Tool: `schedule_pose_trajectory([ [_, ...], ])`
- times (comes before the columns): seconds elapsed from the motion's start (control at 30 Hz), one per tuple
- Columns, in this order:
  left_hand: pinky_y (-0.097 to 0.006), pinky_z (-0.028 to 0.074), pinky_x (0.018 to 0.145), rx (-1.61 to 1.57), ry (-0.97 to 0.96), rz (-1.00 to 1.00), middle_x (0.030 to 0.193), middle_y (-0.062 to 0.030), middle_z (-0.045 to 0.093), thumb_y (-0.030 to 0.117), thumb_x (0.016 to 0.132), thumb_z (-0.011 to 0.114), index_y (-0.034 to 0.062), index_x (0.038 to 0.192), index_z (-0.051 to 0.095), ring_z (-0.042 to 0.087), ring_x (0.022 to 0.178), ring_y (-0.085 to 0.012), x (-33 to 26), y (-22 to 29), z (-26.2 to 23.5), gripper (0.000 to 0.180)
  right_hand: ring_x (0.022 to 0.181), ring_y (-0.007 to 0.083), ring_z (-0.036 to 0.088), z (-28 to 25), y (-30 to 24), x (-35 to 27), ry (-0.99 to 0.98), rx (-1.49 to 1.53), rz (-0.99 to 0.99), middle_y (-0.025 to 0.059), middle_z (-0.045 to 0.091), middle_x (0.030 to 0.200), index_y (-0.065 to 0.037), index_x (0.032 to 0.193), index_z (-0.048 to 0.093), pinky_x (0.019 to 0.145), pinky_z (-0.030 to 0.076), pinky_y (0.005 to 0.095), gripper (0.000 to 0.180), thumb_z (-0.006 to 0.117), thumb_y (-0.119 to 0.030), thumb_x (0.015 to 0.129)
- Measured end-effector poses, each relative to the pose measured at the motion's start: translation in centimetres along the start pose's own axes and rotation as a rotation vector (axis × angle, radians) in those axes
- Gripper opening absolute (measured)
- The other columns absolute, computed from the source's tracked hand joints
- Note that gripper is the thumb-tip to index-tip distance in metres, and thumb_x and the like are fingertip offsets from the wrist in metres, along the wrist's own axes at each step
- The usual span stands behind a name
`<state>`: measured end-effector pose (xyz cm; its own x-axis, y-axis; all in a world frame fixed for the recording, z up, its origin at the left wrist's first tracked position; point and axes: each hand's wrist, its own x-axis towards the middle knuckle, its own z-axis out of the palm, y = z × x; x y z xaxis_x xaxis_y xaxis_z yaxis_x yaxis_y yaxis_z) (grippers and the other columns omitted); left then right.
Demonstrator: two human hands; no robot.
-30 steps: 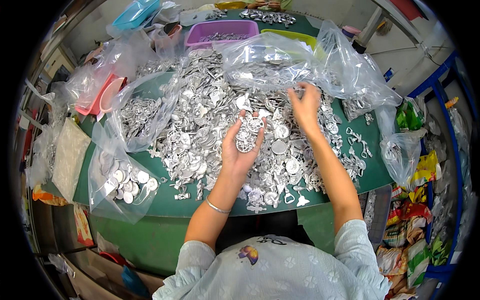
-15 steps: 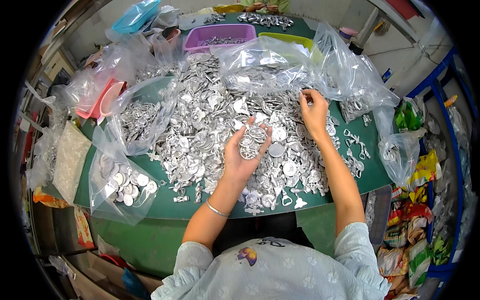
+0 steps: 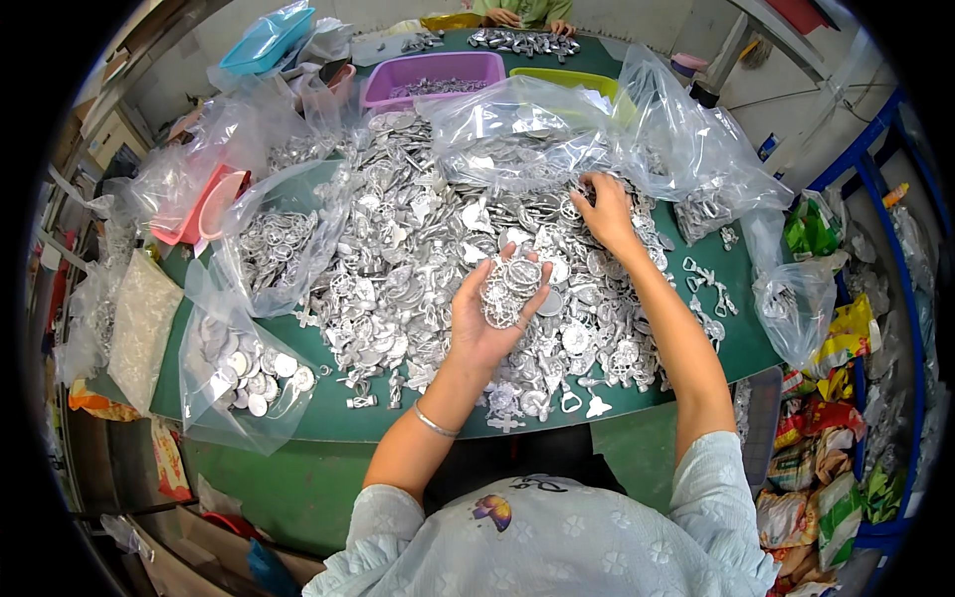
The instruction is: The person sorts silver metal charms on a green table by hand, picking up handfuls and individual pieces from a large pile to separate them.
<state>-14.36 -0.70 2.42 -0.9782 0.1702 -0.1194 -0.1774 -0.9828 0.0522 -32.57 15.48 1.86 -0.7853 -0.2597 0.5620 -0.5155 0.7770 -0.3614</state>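
left hand (image 3: 494, 303): palm up, fingers cupped around a stack of round silver charms (image 3: 508, 289), held above the charm pile (image 3: 418, 249) | right hand (image 3: 603, 211): fingertips pressed into the pile beside a clear plastic bag (image 3: 537, 134); grip cannot be told | green table (image 3: 328, 423)

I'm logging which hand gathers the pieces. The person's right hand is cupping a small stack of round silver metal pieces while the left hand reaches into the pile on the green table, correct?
Not quite: the hands are swapped. In the head view the left hand cups the stack of round silver pieces, palm up, while the right hand reaches into the pile on the green table.
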Motion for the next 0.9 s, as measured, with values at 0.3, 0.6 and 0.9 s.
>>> schedule_pose_trajectory([
  [0.3,-0.039,0.044,0.093,0.050,0.038,-0.015,0.116,-0.0135,0.051,0.015,0.086,0.052,0.0086,0.119,0.045,0.048,0.113,-0.0318,0.1,-0.4,-0.3,0.034,0.082,0.0334,0.055,0.9,1.4,0.7,0.046,0.107,-0.137,0.0139,0.062,0.080,-0.003,0.085,0.065,0.076,0.043,0.0395,0.016,0.063,-0.016,0.075],
  [0.6,-0.041,0.045,0.093,0.065,0.072,-0.006,0.118,-0.0132,0.050,0.012,0.086,0.053,0.0084,0.119,0.047,0.046,0.114,-0.0315,0.2,-0.6,-0.3,0.034,0.075,0.0343,0.061,-2.8,-1.1,0.2,0.073,0.335,0.096,0.0196,0.063,0.082,0.003,0.086,0.064,0.068,0.046,0.0360,0.017,0.055,-0.011,0.081],
  [0.9,-0.040,0.051,0.085,0.036,-0.012,-0.027,0.118,-0.0140,0.050,0.012,0.084,0.056,0.0120,0.120,0.048,0.049,0.110,-0.0316,0.3,-0.4,-1.3,0.037,0.084,0.0285,0.054,-5.0,-4.9,-2.4,-0.084,0.264,0.046,0.0113,0.062,0.089,-0.002,0.080,0.064,0.076,0.040,0.0402,0.021,0.058,-0.023,0.081],
])
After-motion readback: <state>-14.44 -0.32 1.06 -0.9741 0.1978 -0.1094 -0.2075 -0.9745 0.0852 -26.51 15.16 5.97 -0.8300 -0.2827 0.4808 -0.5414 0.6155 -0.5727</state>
